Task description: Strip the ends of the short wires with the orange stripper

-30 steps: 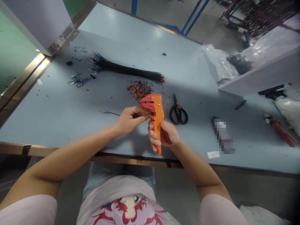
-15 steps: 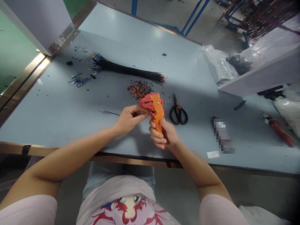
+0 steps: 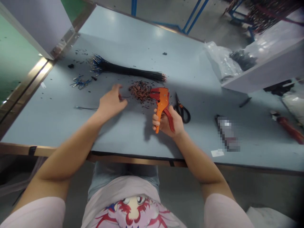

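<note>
My right hand (image 3: 167, 122) is shut around the red grip of an orange automatic wire stripper (image 3: 162, 101), whose jaws point up and left. The stripper's head stands just right of a heap of cut copper-cored wire pieces (image 3: 140, 91). My left hand (image 3: 111, 103) is open and holds no tool, with its fingers spread over the blue-grey table (image 3: 59, 117). A thin dark wire end (image 3: 125, 97) lies at its fingertips. Another thin wire (image 3: 85, 108) lies left of the palm. A long bundle of black wires (image 3: 125, 70) lies beyond both hands.
Black-handled scissors (image 3: 182, 111) lie right of the stripper. Blue terminals (image 3: 80, 83) and black scraps lie at the left. A blurred object (image 3: 226, 133), a red-handled tool (image 3: 288, 129) and a plastic bag (image 3: 220, 60) lie rightward, under a white shelf (image 3: 263, 66).
My left hand has let go of the stripper's jaws and moved left, opening. My right hand has lowered the stripper and moved it slightly up the picture, over the table near the copper heap.
</note>
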The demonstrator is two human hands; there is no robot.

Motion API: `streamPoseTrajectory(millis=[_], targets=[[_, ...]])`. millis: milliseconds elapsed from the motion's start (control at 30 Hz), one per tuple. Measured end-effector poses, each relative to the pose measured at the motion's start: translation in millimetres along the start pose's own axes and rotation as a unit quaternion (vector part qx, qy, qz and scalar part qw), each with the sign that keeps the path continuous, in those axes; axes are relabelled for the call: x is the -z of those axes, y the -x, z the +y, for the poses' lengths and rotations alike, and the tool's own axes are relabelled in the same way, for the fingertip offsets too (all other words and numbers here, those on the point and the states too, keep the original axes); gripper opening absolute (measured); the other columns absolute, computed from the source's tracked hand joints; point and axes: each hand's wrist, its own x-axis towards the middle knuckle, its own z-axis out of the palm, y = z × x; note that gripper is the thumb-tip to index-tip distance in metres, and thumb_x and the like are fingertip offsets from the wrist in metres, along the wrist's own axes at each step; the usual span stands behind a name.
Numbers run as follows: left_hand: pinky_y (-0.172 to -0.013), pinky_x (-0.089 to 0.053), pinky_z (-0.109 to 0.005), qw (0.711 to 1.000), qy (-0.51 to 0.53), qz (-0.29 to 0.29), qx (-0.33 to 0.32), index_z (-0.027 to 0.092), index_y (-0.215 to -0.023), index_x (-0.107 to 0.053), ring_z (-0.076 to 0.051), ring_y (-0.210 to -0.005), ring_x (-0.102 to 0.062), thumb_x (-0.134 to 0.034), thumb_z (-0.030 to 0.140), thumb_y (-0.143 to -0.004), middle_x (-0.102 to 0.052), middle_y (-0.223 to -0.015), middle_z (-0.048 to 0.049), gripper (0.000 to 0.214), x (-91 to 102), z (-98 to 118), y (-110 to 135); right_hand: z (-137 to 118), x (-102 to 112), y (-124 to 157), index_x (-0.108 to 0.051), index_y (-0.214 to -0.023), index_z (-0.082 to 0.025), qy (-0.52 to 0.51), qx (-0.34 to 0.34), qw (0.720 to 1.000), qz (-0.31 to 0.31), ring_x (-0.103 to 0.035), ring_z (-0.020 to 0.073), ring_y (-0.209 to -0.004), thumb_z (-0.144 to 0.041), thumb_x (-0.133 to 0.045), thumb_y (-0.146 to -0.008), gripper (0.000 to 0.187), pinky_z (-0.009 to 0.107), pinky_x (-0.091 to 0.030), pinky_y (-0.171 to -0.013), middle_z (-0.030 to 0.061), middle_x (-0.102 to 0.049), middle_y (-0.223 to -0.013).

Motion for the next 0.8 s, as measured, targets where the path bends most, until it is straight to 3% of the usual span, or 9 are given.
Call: streamPoseTrajectory(millis=[200,333,400,467,533,600,700,800], targets=[[-0.082,-0.045,-0.041,0.992,-0.109,0.028,0.05,0.021,-0.106,-0.061,-0.031,-0.097,-0.059,-0.053,0.023,-0.075,-0.067,-0.099,-0.0101,0.033,25.5,-30.7,-13.9,2.2,0.6,-1.7,-0.057,-0.097,-0.017,0.001,0.016,1.0,0.011,-0.056,0.0152,-0.062,-0.054,-0.034,-0.094,0.044,0.035,-0.054,-0.061,0.0028,-0.059,-0.077],[-0.081,-0.045,-0.046,0.983,-0.164,0.005,0.076,0.016,-0.093,-0.065,-0.035,-0.097,-0.06,-0.047,0.023,-0.079,-0.067,-0.098,-0.0166,0.025,20.2,-37.2,-16.4,1.6,0.7,-2.7,-0.058,-0.096,-0.018,-0.001,0.027,0.999,0.026,-0.057,0.0155,-0.063,-0.052,-0.036,-0.093,0.041,0.034,-0.054,-0.061,0.0033,-0.059,-0.077],[-0.082,-0.045,-0.043,0.992,-0.119,-0.033,0.039,0.016,-0.092,-0.067,-0.032,-0.096,-0.061,-0.047,0.024,-0.079,-0.068,-0.096,-0.0153,0.025,9.2,-30.7,-14.9,1.7,1.1,-3.3,-0.058,-0.096,-0.017,-0.002,0.032,0.999,0.025,-0.057,0.0156,-0.064,-0.051,-0.038,-0.093,0.04,0.034,-0.054,-0.061,0.0036,-0.059,-0.078],[-0.081,-0.046,-0.035,0.995,-0.007,-0.091,-0.034,0.017,-0.093,-0.068,-0.026,-0.091,-0.063,-0.051,0.027,-0.079,-0.07,-0.095,-0.0109,0.024,-2.3,-21.7,-12.8,2.3,1.6,-4.0,-0.058,-0.096,-0.017,0.003,0.034,0.999,0.02,-0.058,0.0167,-0.066,-0.051,-0.038,-0.093,0.04,0.036,-0.055,-0.065,0.0045,-0.06,-0.08],[-0.08,-0.046,-0.031,0.987,0.085,-0.11,-0.08,0.018,-0.095,-0.068,-0.022,-0.086,-0.063,-0.053,0.031,-0.079,-0.071,-0.095,-0.0081,0.025,-8.7,-15.6,-11.8,3.2,2.0,-4.5,-0.058,-0.097,-0.017,0.011,0.039,0.999,0.012,-0.06,0.0182,-0.071,-0.05,-0.039,-0.093,0.039,0.039,-0.055,-0.07,0.0056,-0.061,-0.083],[-0.08,-0.046,-0.031,0.992,0.082,-0.065,-0.071,0.018,-0.096,-0.069,-0.021,-0.084,-0.063,-0.052,0.03,-0.08,-0.071,-0.096,-0.0081,0.026,-7.5,-15.6,-13.2,4.3,2.3,-4.9,-0.058,-0.098,-0.017,0.015,0.042,0.999,0.003,-0.061,0.0188,-0.074,-0.049,-0.039,-0.093,0.038,0.041,-0.055,-0.075,0.006,-0.061,-0.086],[-0.079,-0.045,-0.033,1.0,-0.008,0.016,-0.02,0.019,-0.094,-0.068,-0.023,-0.088,-0.061,-0.051,0.027,-0.079,-0.07,-0.098,-0.0087,0.025,2.5,-23.1,-17.5,5.9,3.1,-5.5,-0.058,-0.1,-0.016,0.019,0.029,0.999,-0.006,-0.062,0.0183,-0.074,-0.046,-0.04,-0.093,0.035,0.041,-0.055,-0.075,0.0058,-0.062,-0.086],[-0.075,-0.046,-0.034,0.999,-0.05,0.003,0.004,0.02,-0.091,-0.068,-0.026,-0.087,-0.061,-0.054,0.03,-0.076,-0.07,-0.095,-0.0089,0.022,5.1,-27.3,-18.5,7.9,4.6,-6.4,-0.058,-0.101,-0.015,0.031,-0.006,0.999,-0.02,-0.063,0.0192,-0.074,-0.045,-0.043,-0.092,0.035,0.042,-0.055,-0.075,0.0067,-0.063,-0.085]])
